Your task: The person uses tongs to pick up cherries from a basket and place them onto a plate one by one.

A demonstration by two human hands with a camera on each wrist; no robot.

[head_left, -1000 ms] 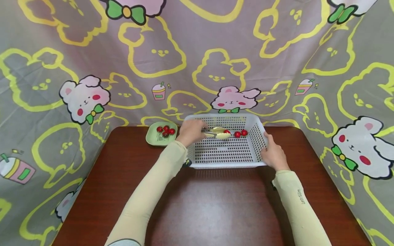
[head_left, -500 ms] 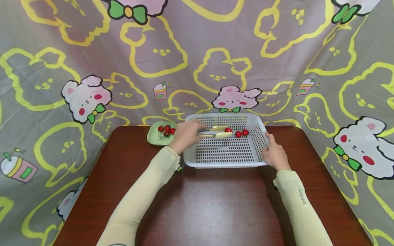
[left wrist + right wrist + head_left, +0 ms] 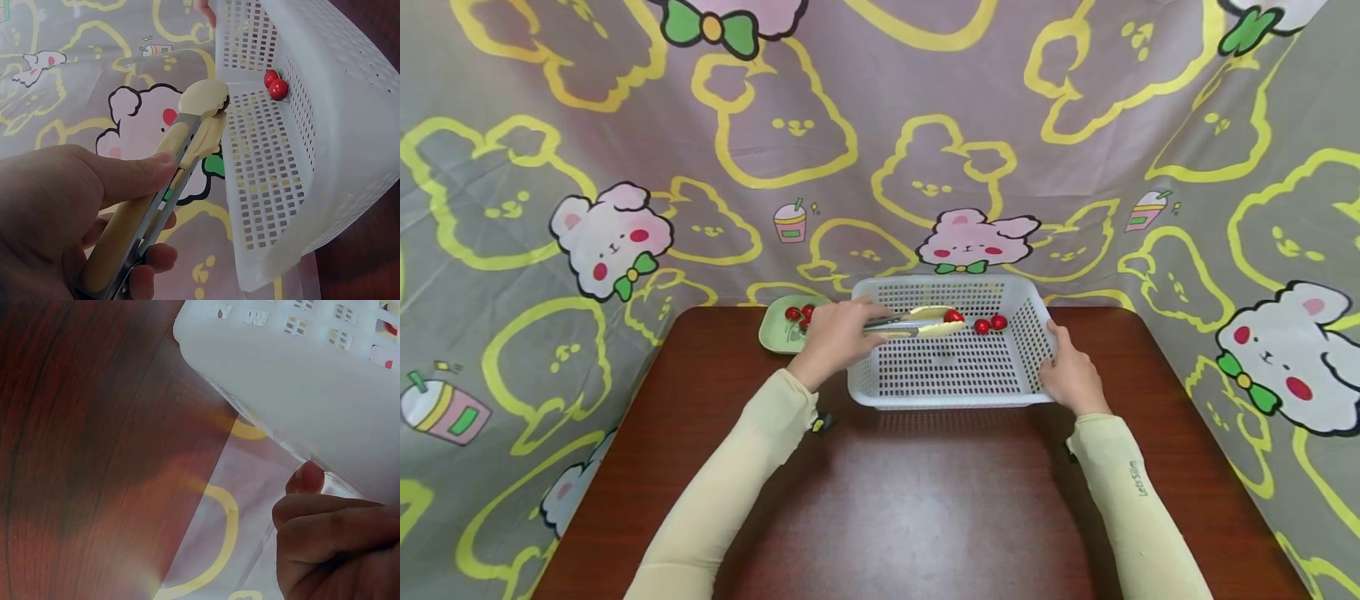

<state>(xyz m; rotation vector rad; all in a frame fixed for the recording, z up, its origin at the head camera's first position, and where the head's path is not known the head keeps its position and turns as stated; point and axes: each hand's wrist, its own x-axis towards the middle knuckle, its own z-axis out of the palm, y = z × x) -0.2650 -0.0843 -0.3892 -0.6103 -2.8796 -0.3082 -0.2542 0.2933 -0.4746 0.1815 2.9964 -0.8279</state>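
Observation:
My left hand (image 3: 832, 335) grips a pair of tongs (image 3: 134, 215) with cream tips and metal arms. In the head view, a red cherry (image 3: 953, 316) sits between the tong tips, over the basket. The tips hide most of it in the left wrist view. My right hand (image 3: 1072, 372) holds the right rim of the white perforated basket (image 3: 947, 402), its fingers (image 3: 306, 478) at the rim. Two more cherries (image 3: 277, 89) lie inside near the basket's right end. Left of the basket, a green plate (image 3: 772, 333) bears several cherries (image 3: 793, 314), partly hidden by my left hand.
Everything stands on a dark reddish-brown wooden table (image 3: 917, 500), the basket and plate close to its far edge. A patterned curtain (image 3: 850, 108) hangs behind the table and along both sides.
My left hand has drawn back to the left, toward the plate. The tongs have lifted a little, with the cherry between their tips. My right hand stays on the basket rim.

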